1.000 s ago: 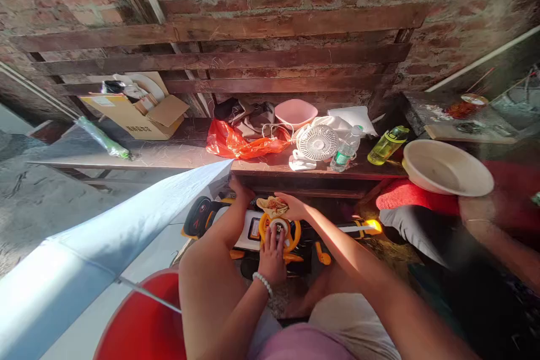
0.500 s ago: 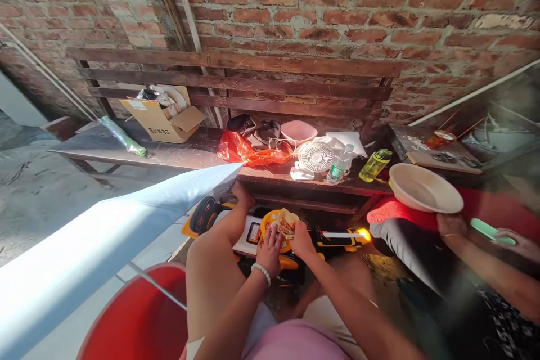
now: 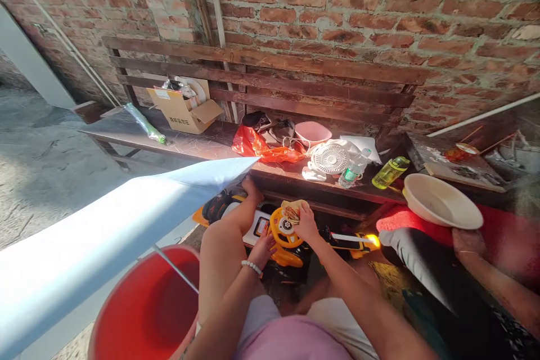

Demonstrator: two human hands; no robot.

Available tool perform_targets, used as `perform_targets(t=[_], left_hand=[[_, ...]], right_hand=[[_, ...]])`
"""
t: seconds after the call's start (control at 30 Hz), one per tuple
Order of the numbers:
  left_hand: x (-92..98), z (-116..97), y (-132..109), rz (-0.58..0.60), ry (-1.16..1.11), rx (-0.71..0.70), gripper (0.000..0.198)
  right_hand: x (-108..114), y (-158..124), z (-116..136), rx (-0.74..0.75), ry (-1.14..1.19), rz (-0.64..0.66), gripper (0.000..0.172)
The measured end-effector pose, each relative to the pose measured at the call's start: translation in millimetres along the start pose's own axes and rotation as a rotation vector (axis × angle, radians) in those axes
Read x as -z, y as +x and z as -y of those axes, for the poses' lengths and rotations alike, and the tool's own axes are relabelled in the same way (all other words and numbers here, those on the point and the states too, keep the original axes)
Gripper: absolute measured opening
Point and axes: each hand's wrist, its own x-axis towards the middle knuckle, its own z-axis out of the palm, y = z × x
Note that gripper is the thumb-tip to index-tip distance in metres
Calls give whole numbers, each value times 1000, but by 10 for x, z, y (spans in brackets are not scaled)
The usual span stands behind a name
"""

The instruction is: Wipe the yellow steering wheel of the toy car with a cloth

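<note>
My right hand (image 3: pixel 307 226) is closed on a folded flatbread with red filling (image 3: pixel 292 211), held just above a yellow toy steering wheel (image 3: pixel 284 227). The wheel belongs to a yellow and white ride-on toy car (image 3: pixel 253 226) on the floor in front of me. My left hand (image 3: pixel 262 248), with a white bead bracelet at the wrist, rests on the car's white body just left of the wheel, fingers curled; what it holds, if anything, is hidden. My left knee stands up beside it.
A wooden bench (image 3: pixel 202 146) against the brick wall carries a cardboard box (image 3: pixel 185 109), an orange bag (image 3: pixel 261 149), a pink bowl (image 3: pixel 313 133), a small white fan (image 3: pixel 329 158) and two bottles. A red bucket (image 3: pixel 147 309) stands lower left. Another person's hand (image 3: pixel 466 242) is beside a cream basin (image 3: pixel 441 200) at right.
My left hand has slid off the steering wheel's hub to the car body at its left. My right hand keeps the flatbread over the wheel. My head has turned slightly left.
</note>
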Motion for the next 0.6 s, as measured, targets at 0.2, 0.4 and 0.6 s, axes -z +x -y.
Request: perform_targets(t=[0.2,0.4,0.6], left_hand=[[106,-90,0,14,-523,182,38],[44,-72,17,-21,-510,176,48],[15,-9,3,-5,-324,136,53]], right_hand=[[-281,211,396,359,-136,241,75],[-168,-387,110,619,-121,459,72],[105,-1004,-338,444,-84,394,69]])
